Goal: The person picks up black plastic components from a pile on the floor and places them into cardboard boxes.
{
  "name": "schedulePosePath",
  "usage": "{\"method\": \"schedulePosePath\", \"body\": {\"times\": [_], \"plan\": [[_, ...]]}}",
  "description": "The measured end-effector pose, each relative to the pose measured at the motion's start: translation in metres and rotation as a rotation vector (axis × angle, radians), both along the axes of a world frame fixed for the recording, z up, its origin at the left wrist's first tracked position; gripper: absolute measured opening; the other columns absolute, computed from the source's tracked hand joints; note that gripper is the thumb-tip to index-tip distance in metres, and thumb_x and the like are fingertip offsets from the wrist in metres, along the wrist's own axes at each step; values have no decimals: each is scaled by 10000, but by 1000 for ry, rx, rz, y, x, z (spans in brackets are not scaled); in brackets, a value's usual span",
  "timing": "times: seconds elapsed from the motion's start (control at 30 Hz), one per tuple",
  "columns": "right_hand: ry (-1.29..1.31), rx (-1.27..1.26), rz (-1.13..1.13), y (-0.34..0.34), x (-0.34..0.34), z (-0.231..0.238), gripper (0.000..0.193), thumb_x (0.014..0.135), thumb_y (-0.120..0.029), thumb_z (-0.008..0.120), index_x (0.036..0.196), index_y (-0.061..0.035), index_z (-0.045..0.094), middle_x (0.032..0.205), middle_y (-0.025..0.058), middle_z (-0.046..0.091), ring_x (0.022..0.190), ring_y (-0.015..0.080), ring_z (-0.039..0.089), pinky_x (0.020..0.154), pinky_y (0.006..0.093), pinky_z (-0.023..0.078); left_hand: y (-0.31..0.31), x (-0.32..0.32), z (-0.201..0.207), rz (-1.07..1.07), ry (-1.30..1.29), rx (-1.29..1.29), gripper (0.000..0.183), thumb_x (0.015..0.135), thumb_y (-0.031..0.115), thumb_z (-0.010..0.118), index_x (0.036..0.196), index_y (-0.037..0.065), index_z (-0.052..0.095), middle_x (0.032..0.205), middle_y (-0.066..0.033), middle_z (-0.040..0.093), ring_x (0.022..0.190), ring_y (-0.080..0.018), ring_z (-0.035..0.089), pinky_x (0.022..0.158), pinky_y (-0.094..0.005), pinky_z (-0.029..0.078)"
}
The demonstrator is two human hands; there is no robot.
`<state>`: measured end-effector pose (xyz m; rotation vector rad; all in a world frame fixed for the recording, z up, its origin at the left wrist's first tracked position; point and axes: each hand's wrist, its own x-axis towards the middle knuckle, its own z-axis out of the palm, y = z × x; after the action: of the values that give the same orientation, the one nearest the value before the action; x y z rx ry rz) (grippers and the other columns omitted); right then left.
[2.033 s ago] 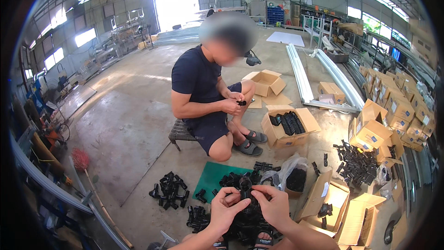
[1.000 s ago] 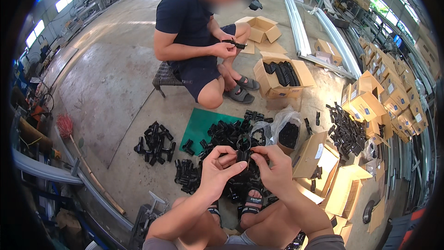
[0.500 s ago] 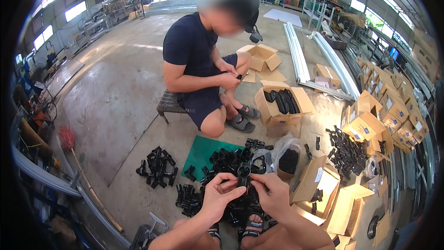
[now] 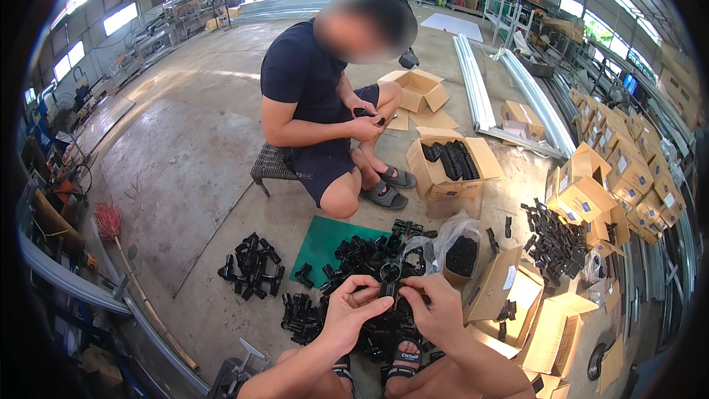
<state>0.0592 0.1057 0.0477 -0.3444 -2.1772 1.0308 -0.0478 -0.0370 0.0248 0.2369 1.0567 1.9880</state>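
Note:
Between my two hands is a black clamp fitting (image 4: 390, 278) with a round ring at its upper end, held over a pile of similar parts. My left hand (image 4: 353, 312) pinches it from the left, thumb along its lower part. From the other side, my right hand (image 4: 432, 303) grips it with thumb and fingers closed. Below and beyond lies the heap of black fittings (image 4: 360, 255), partly on a green mat (image 4: 314, 240). Smaller groups of black fittings (image 4: 252, 266) rest on the floor to the left.
A co-worker (image 4: 310, 103) sits opposite on a low woven stool (image 4: 275, 170), handling a small black part. To the right stand an open carton of black parts (image 4: 443, 186), a plastic bag (image 4: 452, 240) and more cartons (image 4: 583, 188). A red broom (image 4: 107, 220) lies at left.
My hands and the clamp fitting stay almost in place. The co-worker's head has shifted slightly right, and the dark part in their hands shows more plainly.

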Motion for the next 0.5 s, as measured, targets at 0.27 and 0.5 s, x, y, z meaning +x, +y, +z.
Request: {"method": "schedulePosePath", "body": {"times": [0.27, 0.5], "plan": [[-79, 72, 17, 2, 3, 4, 78, 908, -73, 647, 914, 0, 623, 828, 154, 603, 787, 349, 587, 696, 422, 471, 4, 3, 6, -46, 34, -31, 363, 809, -76, 774, 1089, 45, 577, 1064, -105, 715, 993, -147, 675, 910, -294, 550], [-171, 18, 54, 0, 0, -2, 152, 949, -131, 584, 864, -7, 578, 812, 164, 558, 798, 365, 558, 703, 454, 462, -2, 1, -2, -25, 90, -15, 374, 786, -95, 780, 1073, 45, 584, 1060, -93, 705, 984, -157, 673, 881, -297, 553]]}}
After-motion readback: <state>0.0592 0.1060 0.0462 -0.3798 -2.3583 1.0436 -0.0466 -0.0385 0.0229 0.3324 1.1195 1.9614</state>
